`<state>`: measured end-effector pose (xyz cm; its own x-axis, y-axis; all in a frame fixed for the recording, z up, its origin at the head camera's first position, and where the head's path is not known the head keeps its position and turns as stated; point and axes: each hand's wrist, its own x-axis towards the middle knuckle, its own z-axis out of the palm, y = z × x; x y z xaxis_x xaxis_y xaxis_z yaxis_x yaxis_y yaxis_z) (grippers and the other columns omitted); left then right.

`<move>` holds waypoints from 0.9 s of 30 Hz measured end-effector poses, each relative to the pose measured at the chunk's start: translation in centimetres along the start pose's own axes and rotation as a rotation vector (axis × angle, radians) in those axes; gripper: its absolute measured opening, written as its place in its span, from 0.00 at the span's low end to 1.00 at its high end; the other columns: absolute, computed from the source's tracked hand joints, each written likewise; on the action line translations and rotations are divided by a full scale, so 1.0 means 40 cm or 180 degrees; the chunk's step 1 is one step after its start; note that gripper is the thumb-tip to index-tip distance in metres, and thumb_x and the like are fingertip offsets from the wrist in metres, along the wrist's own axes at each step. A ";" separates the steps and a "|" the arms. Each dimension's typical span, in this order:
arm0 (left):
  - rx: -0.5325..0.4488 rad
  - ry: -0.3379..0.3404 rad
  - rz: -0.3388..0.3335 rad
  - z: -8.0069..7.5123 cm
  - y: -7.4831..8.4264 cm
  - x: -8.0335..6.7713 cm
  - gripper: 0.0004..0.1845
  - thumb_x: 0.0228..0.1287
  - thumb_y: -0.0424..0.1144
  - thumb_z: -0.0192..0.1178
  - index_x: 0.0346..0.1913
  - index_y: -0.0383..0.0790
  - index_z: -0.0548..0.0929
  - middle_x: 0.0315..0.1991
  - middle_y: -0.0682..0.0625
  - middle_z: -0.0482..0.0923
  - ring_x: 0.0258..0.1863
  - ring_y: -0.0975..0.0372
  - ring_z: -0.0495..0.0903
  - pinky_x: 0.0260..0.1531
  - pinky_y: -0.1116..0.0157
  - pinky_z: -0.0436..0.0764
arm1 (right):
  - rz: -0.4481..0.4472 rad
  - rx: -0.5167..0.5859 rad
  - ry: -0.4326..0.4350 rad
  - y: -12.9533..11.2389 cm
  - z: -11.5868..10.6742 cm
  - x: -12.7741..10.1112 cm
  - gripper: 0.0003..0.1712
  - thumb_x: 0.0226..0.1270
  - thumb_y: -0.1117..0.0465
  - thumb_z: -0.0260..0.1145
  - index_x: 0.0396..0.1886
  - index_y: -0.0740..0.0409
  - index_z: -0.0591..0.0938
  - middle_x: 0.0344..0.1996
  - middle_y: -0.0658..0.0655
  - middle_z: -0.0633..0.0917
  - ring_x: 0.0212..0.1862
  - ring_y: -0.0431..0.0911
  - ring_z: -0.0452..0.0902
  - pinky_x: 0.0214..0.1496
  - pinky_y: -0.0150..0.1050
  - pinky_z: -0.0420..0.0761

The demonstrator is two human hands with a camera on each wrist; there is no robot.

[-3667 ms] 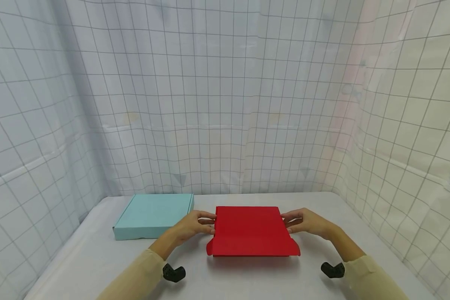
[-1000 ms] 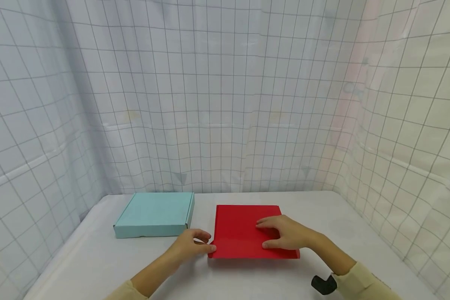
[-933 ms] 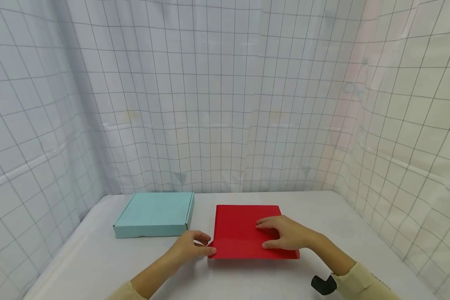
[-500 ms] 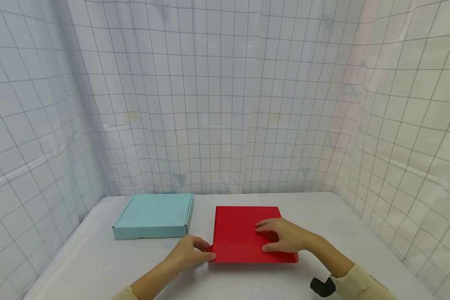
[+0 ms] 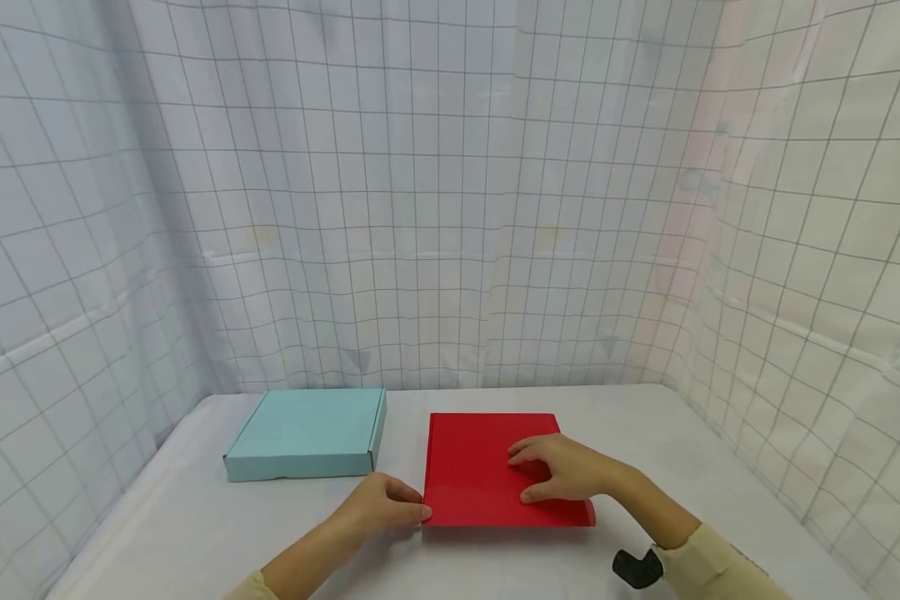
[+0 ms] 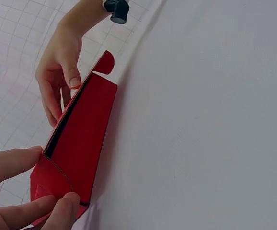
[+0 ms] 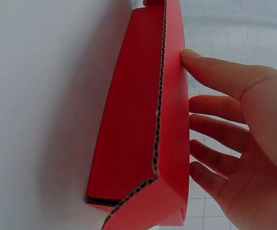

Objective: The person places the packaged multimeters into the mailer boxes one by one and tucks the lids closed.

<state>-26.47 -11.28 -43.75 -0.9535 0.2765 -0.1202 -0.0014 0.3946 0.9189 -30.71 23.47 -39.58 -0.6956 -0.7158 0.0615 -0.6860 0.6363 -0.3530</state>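
A person closes a flat red cardboard mailer box on a white table walled in by gridded white curtains. The box lies at the middle of the table, just right of an already shut light-blue mailer box, with a gap of bare tabletop between the two.

The right hand rests flat on the red lid with fingers spread and nearly straight, pressing it down on the side away from the blue box; the right wrist view shows those fingers lying along the lid's upper face, holding nothing. The left hand works the red box's near corner on the side toward the blue box. In the left wrist view its thumb and fingers pinch a small red side flap at that corner, where the flap meets the dark slot beneath the lid.

By the look of it the job is nearly done: the lid is down and lies almost level, and its front panel hangs over the near wall. What appears left is the tucking. The pinched flap has not gone fully in, a rounded ear tab still stands out at the far end of the front edge, and a dark gap shows below the lid in the right wrist view.
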 end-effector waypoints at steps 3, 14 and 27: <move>-0.0119 -0.0093 0.0016 -0.002 0.000 0.001 0.18 0.60 0.40 0.76 0.46 0.30 0.87 0.38 0.48 0.85 0.39 0.56 0.82 0.44 0.56 0.85 | 0.0016 -0.0008 -0.0017 -0.004 -0.005 0.002 0.32 0.64 0.47 0.76 0.64 0.57 0.83 0.64 0.54 0.80 0.67 0.53 0.73 0.63 0.48 0.80; -0.0800 -0.0392 0.0062 -0.008 -0.020 0.011 0.15 0.63 0.31 0.73 0.47 0.23 0.85 0.38 0.43 0.87 0.38 0.55 0.87 0.47 0.59 0.86 | 0.0089 0.0002 -0.0049 -0.009 0.000 0.003 0.33 0.62 0.49 0.78 0.64 0.58 0.83 0.64 0.54 0.80 0.67 0.54 0.73 0.63 0.48 0.80; -0.0603 -0.0316 0.0023 -0.005 -0.015 0.014 0.16 0.60 0.30 0.74 0.48 0.25 0.84 0.41 0.43 0.84 0.38 0.56 0.85 0.45 0.60 0.87 | 0.0130 0.0024 -0.0073 -0.011 0.001 0.001 0.33 0.62 0.50 0.78 0.64 0.57 0.83 0.65 0.54 0.79 0.68 0.54 0.72 0.63 0.48 0.80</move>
<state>-27.05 -11.53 -44.28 -0.9193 0.3674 -0.1411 -0.0602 0.2230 0.9730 -30.45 23.15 -39.46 -0.7179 -0.6957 0.0255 -0.6554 0.6630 -0.3618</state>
